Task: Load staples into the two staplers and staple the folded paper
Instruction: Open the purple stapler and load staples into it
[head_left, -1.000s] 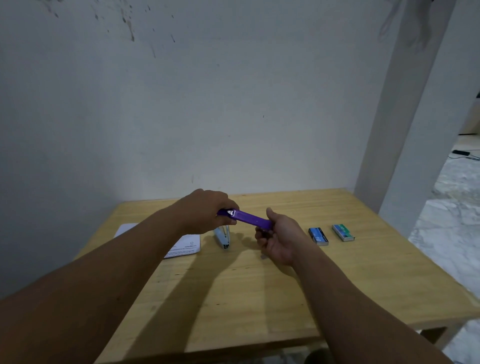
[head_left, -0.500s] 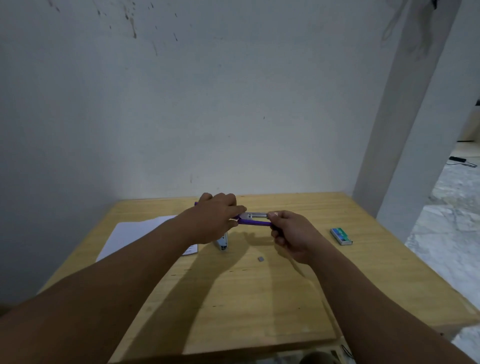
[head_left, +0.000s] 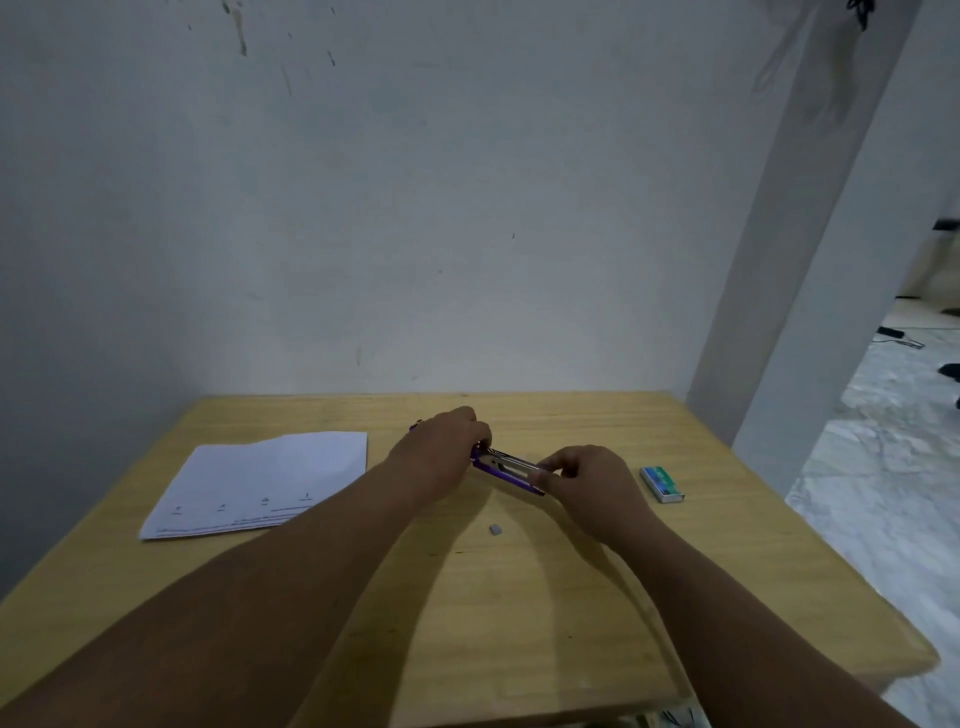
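A purple stapler (head_left: 506, 466) is held just above the wooden table (head_left: 519, 597), its lid swung back so the metal staple channel shows. My left hand (head_left: 447, 449) grips its hinge end and the purple lid. My right hand (head_left: 587, 483) pinches the front end of the channel. A folded white paper (head_left: 265, 480) with printed lines lies at the left. One green staple box (head_left: 661, 484) lies to the right of my right hand. A small grey strip of staples (head_left: 495, 529) lies on the table below the stapler. The second stapler and the blue box are hidden behind my hands.
The table stands against a white wall (head_left: 415, 208), with a white pillar (head_left: 810, 260) at its back right corner. Right of the table the marble floor (head_left: 893, 467) drops away past the table's right edge.
The stapler's purple lid has swung open and the metal channel is now bared. Both hands have lowered toward the table. A small staple strip now lies on the table; the view tilted down.
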